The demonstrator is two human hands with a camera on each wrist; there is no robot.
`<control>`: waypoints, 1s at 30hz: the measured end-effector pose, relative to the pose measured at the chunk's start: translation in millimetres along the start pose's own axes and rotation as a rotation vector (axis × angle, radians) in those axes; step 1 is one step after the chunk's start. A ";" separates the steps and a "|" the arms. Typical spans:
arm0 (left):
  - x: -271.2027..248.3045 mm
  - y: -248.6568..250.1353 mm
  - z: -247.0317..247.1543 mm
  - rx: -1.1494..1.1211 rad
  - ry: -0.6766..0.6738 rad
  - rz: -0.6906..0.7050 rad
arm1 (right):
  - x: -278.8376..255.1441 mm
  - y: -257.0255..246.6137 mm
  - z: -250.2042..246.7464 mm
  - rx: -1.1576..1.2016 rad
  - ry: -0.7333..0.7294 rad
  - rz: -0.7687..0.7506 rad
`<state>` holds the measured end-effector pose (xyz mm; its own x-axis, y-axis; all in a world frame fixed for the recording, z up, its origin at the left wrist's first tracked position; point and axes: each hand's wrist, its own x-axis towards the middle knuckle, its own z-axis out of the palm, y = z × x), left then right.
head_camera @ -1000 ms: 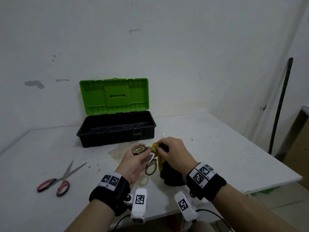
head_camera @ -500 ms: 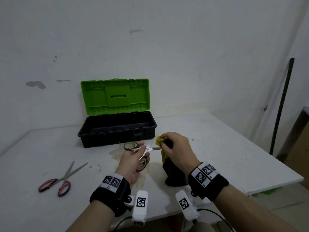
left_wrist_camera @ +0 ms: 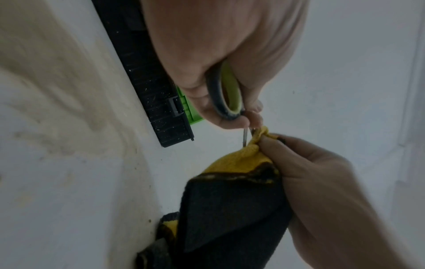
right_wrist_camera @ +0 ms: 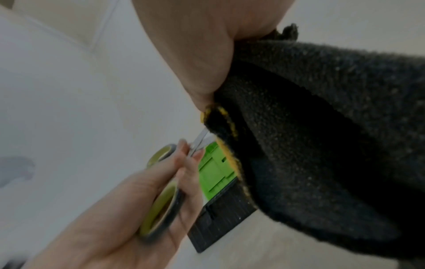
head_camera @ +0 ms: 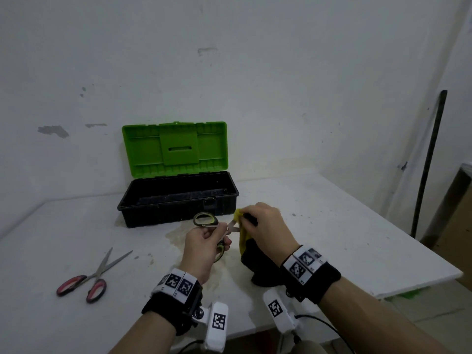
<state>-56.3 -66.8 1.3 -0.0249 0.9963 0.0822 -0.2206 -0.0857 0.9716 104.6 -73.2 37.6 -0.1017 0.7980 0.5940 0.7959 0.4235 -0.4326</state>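
My left hand [head_camera: 204, 241] grips a pair of scissors with olive-green handles [head_camera: 205, 218], fingers curled through the lower loop [left_wrist_camera: 226, 94]. The blades [head_camera: 233, 226] stand spread and point right at the yellow edge of a black and yellow knitted cloth [head_camera: 244, 235]. My right hand [head_camera: 265, 226] pinches that yellow edge [left_wrist_camera: 255, 143] and holds the cloth up; its black part [right_wrist_camera: 322, 127] hangs down to the table under my wrist. The blade tips [left_wrist_camera: 246, 135] lie right at the bunched yellow fabric.
An open toolbox [head_camera: 178, 198] with a black tray and a raised green lid [head_camera: 175, 149] stands behind my hands on the white table [head_camera: 332, 226]. Red-handled scissors [head_camera: 89, 277] lie at the front left. A dark pole [head_camera: 429, 162] leans against the right wall.
The olive-handled scissors swung from hanging folded in my left hand to pointing right with blades spread at the yellow edge. My right hand lifted the cloth slightly.
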 end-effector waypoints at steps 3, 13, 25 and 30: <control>-0.1 -0.2 -2.2 0.024 0.011 0.006 | 13.8 13.8 -15.6 -0.035 0.105 0.124; -2.3 5.9 4.7 0.021 -0.035 0.034 | -0.6 -6.3 -8.7 0.008 0.007 0.006; -0.9 5.8 -3.6 0.214 -0.078 0.127 | 11.1 -4.1 -18.1 -0.003 -0.076 0.096; 2.4 1.1 -5.3 0.091 0.004 0.011 | 10.1 6.4 -28.1 0.026 0.078 0.084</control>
<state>-61.9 -64.5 1.4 -0.0311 0.9952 0.0927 -0.1307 -0.0960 0.9868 125.4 -74.5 59.9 0.0118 0.7959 0.6053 0.7837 0.3686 -0.5000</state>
